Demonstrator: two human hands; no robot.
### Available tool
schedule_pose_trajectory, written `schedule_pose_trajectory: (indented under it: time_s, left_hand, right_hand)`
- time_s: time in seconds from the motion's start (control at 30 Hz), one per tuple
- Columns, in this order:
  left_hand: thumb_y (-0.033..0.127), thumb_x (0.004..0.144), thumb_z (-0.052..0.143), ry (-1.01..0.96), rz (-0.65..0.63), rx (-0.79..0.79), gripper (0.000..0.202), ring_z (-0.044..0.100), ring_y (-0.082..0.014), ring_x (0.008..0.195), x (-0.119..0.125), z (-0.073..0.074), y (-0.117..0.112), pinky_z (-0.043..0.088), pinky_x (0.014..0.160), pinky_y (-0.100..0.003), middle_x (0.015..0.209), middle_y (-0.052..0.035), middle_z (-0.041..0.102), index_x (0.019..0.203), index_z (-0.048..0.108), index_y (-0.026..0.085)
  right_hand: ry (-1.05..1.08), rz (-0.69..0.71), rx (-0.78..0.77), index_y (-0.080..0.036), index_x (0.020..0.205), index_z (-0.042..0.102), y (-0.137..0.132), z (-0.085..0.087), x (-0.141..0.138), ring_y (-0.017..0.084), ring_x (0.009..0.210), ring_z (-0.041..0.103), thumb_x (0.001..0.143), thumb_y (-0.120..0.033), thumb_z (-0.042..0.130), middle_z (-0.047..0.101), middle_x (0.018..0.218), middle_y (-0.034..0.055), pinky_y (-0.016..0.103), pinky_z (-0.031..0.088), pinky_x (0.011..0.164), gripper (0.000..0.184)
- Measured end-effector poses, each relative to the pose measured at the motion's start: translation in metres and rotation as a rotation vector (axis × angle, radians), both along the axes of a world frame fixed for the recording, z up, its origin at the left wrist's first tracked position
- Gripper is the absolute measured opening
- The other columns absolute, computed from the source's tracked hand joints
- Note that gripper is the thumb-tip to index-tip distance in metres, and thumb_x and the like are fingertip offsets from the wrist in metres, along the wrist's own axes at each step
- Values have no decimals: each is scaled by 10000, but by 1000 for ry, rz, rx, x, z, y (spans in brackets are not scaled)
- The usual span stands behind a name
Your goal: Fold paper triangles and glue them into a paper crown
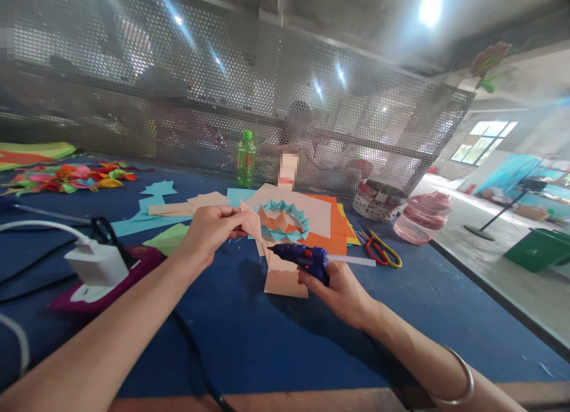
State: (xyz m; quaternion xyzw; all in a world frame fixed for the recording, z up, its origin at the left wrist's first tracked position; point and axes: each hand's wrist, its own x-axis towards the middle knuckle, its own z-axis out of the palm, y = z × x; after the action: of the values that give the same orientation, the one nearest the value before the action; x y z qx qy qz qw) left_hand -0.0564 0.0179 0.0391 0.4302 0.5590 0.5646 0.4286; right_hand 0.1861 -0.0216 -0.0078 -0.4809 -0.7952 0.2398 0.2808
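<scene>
1. Hands: the left hand [209, 235] is pinching a folded peach paper piece [251, 222] between thumb and fingers, and the right hand [341, 292] is gripping a blue hot glue gun [307, 262] with a white glue stick [351, 260] protruding from its rear. The hands are apart but close, with the gun's nozzle pointing toward the paper. A metal bangle [455, 381] is sitting on the right wrist.
2. Work state: a paper rosette [283, 221] of teal and orange folded points is lying formed on stacked peach and orange paper sheets [332, 237], directly beyond the hands. Loose peach and teal cut pieces [146, 213] are remaining unattached on the left.
3. Surface: a blue-covered worktable [249, 346] is carrying a white plug adapter [95, 263] on a magenta pouch [107, 287], red-and-yellow-handled scissors [380, 249], a pink glass jar [422, 219], a woven basket [378, 201], a green bottle [246, 159], and a heap of colored paper flowers [66, 177].
4. Room: a perforated metal screen [222, 85] is standing behind the table, with a blurred person [298, 127] showing through it. A green bin [538, 249] and a window [483, 140] are appearing at right.
</scene>
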Motion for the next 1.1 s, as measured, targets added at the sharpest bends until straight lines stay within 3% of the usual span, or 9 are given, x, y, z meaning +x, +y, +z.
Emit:
schedule_pose_trajectory:
  time_s: [0.13,0.3,0.47,0.57,0.7,0.83,0.93,1.1]
  left_hand:
    - [311,551,771,6,-13,13,167,631,-106,569,-1,0,1,547,621,-215,600,6,688,599,723,158]
    - [320,533,790,-2,-7,18,194,642,-119,581,0,1,1,556,627,-227,631,-5,703,627,730,161]
    - [291,562,772,-7,-48,10,170,651,-129,611,1,0,0,561,637,-228,643,-4,710,658,737,156]
    - [274,591,754,-7,-76,10,169,656,-131,631,3,-2,-1,564,670,-237,641,-3,710,694,741,140]
    - [225,571,757,-14,-90,6,127,654,-126,638,5,-2,-2,565,679,-238,657,-1,719,659,729,138]
    - [226,589,752,-15,-100,-7,117,653,-121,615,6,-2,-3,568,669,-237,633,2,715,672,737,145]
    - [234,613,760,-10,-103,-12,111,655,-121,610,5,-3,-2,571,673,-241,618,8,713,690,742,156]
    - [226,620,768,-9,-119,-19,100,660,-122,618,5,-3,-2,570,681,-245,623,11,721,700,749,168]
  right_hand:
    - [116,-99,-91,-124,935,681,11,12,17,104,518,456,864,-526,546,547,584,-18,220,337,486,430]
    - [297,-310,-204,-110,1013,685,20,25,64,76,488,370,756,-601,643,467,575,-40,210,253,440,556]
    - [369,-445,-266,-112,818,655,11,16,114,74,507,384,671,-608,729,483,578,-32,212,248,456,522]
    - [433,-486,-259,-109,821,666,2,8,133,84,525,433,645,-594,759,559,619,0,218,273,472,525]
    - [495,-503,-270,-114,960,695,-2,3,145,131,582,547,583,-580,796,682,744,59,227,347,488,608]
    - [555,-627,-316,-138,1061,662,2,2,154,166,548,613,612,-469,811,723,730,64,238,408,460,577]
    - [592,-685,-309,-154,1056,655,5,2,160,180,560,650,652,-379,795,733,716,57,248,473,483,483]
    - [543,-736,-257,-140,983,679,4,-3,166,188,568,669,695,-390,767,744,733,78,245,484,477,392]
